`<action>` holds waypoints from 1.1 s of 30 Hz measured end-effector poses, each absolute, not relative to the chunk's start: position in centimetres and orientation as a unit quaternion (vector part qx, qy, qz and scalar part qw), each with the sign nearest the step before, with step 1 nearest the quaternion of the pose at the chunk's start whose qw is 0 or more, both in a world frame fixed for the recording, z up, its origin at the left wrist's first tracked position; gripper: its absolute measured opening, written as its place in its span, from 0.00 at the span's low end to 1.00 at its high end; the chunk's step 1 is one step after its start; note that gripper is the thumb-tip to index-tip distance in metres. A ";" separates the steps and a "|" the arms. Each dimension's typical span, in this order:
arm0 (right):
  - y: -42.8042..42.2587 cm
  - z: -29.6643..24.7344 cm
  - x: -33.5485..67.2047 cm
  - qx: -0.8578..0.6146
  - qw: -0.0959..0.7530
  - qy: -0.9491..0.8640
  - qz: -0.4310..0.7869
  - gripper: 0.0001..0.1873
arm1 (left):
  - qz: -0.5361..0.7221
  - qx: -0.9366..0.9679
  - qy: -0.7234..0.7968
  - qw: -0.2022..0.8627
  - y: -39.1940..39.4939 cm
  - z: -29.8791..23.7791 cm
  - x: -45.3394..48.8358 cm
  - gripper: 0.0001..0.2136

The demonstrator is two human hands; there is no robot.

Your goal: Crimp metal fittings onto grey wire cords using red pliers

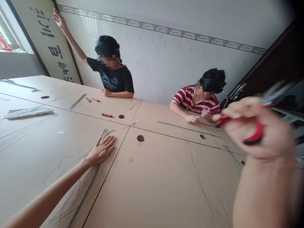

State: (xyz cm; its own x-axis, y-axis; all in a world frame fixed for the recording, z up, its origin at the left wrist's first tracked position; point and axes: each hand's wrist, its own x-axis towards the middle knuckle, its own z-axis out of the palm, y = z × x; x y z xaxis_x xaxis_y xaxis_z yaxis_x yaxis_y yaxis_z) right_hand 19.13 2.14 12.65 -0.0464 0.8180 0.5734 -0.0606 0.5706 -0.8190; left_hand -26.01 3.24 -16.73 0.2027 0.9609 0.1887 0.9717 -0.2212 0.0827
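Observation:
My left hand (102, 150) lies flat on a bundle of thin dark cords (86, 190), its fingers stretched out. The cords run back along my forearm, and their ends with small metal-looking bits (108, 130) stick out past my fingertips. High at the right, near the camera, my right hand (273, 136) is closed around pliers with red and black handles (256, 133). The silver jaws point up and to the right, blurred by motion. Nothing shows between the jaws, though the blur hides detail.
Across the table (163, 186) sit two people, one in a black shirt (116, 80) with an arm raised, one in a striped shirt (192, 98). Around lie a metal ruler (77, 102), red-black lighters (107, 115), a folded cloth (28, 111), more cords (201, 180) and round table holes (140, 138).

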 end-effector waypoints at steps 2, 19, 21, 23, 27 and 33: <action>1.4 10.2 16.8 -0.301 0.571 -0.568 0.511 0.17 | -0.117 -0.777 -0.616 0.047 3.2 -16.3 -25.7 0.25; -0.9 0.7 11.6 -0.267 0.450 -0.472 0.710 0.12 | -0.329 -0.688 -0.633 0.132 3.9 -7.3 -24.0 0.14; -1.1 0.6 11.5 -0.265 0.444 -0.481 0.708 0.14 | -0.376 -0.674 -0.628 0.103 3.1 -4.4 -20.6 0.12; -1.3 0.4 11.4 -0.267 0.439 -0.490 0.704 0.14 | -0.431 -0.682 -0.590 0.034 1.9 -1.5 -16.5 0.10; -1.6 0.3 11.2 -0.306 0.433 -0.533 0.659 0.12 | -0.428 -0.725 -0.478 -0.251 -0.9 2.2 -9.3 0.10; -2.0 0.6 11.1 -0.351 0.427 -0.567 0.611 0.15 | -0.432 -0.691 -0.418 -0.402 -2.2 2.7 -5.3 0.11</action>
State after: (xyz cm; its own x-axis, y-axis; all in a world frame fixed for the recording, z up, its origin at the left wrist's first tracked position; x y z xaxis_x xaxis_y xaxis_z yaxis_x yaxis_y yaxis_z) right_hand 11.13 -2.02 0.64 -0.3896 0.9193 0.0551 -0.1229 0.0074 -0.9924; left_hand -5.32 -2.15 2.72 0.2780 0.9246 0.2604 0.2305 -0.3274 0.9163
